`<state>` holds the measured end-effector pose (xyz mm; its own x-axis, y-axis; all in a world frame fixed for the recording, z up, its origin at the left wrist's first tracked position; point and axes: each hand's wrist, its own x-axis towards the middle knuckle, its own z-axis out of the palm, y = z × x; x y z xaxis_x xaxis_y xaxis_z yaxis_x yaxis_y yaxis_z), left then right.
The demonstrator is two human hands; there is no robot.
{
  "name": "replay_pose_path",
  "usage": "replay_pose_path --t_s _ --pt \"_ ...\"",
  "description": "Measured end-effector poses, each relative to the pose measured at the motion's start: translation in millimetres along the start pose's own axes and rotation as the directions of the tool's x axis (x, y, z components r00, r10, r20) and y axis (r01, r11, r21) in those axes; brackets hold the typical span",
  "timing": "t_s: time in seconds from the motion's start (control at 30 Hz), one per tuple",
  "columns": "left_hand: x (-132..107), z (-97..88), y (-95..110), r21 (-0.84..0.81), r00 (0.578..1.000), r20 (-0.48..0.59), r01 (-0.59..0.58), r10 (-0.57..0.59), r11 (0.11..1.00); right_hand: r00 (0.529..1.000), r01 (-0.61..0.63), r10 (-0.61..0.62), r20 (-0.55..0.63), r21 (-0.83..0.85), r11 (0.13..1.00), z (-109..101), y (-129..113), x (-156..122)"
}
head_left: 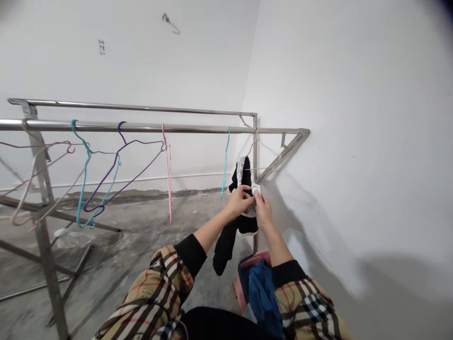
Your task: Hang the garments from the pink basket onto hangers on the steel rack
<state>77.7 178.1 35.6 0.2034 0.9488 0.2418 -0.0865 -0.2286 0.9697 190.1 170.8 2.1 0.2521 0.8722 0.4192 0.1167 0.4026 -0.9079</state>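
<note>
Sleeves (141, 297), two: tan plaid with dark and red lines, black cuffs, nearest the camera along the lower edge.

Left hand (239, 203): fingers bent, thumb and fingertips drawn together, pinching the garment's front.

Right hand (264, 208): just beside the left, thumb and fingers pinching the same piece at its pale trim (the exact fold is hidden by the fingers).

Garment (247, 223): black with white trim, in front of both hands, near the room corner; one black sleeve hangs down to the left.

Wire hanger (250, 150): thin, at the garment's top, hook just below the right end of the bar (what it catches on is too small to tell).

Tub (240, 295): pink, dark inner edge, on the floor below the right forearm. Contains blue cloth (261, 293).

Rack (141, 126): metal, two long bars, folding legs. Hung from the front bar, right to left: turquoise hanger (225, 165), pink hanger (169, 189), purple hanger (113, 165), second turquoise hanger (84, 189), then several reddish and pale ones, overlapping.

Floor (123, 269): grey, stained; clear bag (72, 239) behind the rack's left legs.

Walls (336, 141): white; one small hook (165, 18) high on the back one.
</note>
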Motion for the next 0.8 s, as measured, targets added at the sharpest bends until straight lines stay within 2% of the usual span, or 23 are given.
replay_pose_path --t_s 0.1,0.23,0.33,0.43,0.47,0.53,0.6,0.63,0.7,0.8 --pt "-7 2.7 -15 0.029 0.999 0.034 0.024 -0.025 0.999 0.982 -0.172 0.178 -0.065 0.088 0.981 1 -2 -4" --pt "-29 2.5 -34 -0.039 0.986 0.136 0.104 -0.098 0.994 0.947 -0.286 0.308 -0.094 0.188 0.939 -2 5 -27" --pt "-59 -3.3 -55 -0.094 0.960 0.227 0.191 -0.166 0.977 0.904 -0.394 0.425 -0.046 0.296 0.870 -9 10 -56" --pt "-95 -13.9 -84 -0.054 0.935 0.266 0.257 -0.234 0.965 0.859 -0.485 0.512 0.029 0.366 0.794 -18 8 -85" --pt "-107 -18.1 -94 0.014 0.927 0.276 0.261 -0.255 0.965 0.845 -0.507 0.532 0.049 0.388 0.769 -20 6 -93" --pt "-131 -26.5 -111 0.290 0.915 0.270 0.219 -0.299 0.932 0.817 -0.549 0.571 0.085 0.418 0.723 -25 -2 -108" --pt "-151 -34.4 -123 0.563 0.916 0.219 0.163 -0.336 0.810 0.785 -0.590 0.609 0.109 0.431 0.683 -28 -11 -117" --pt "-159 -38.1 -126 0.647 0.919 0.185 0.152 -0.348 0.747 0.771 -0.608 0.625 0.122 0.432 0.666 -29 -16 -121" --pt "-172 -45.6 -131 0.710 0.924 0.122 0.174 -0.362 0.683 0.753 -0.633 0.639 0.157 0.440 0.637 -32 -27 -125" --pt "-184 -58.2 -135 0.725 0.930 0.022 0.238 -0.366 0.647 0.761 -0.629 0.614 0.208 0.468 0.621 -36 -39 -127"
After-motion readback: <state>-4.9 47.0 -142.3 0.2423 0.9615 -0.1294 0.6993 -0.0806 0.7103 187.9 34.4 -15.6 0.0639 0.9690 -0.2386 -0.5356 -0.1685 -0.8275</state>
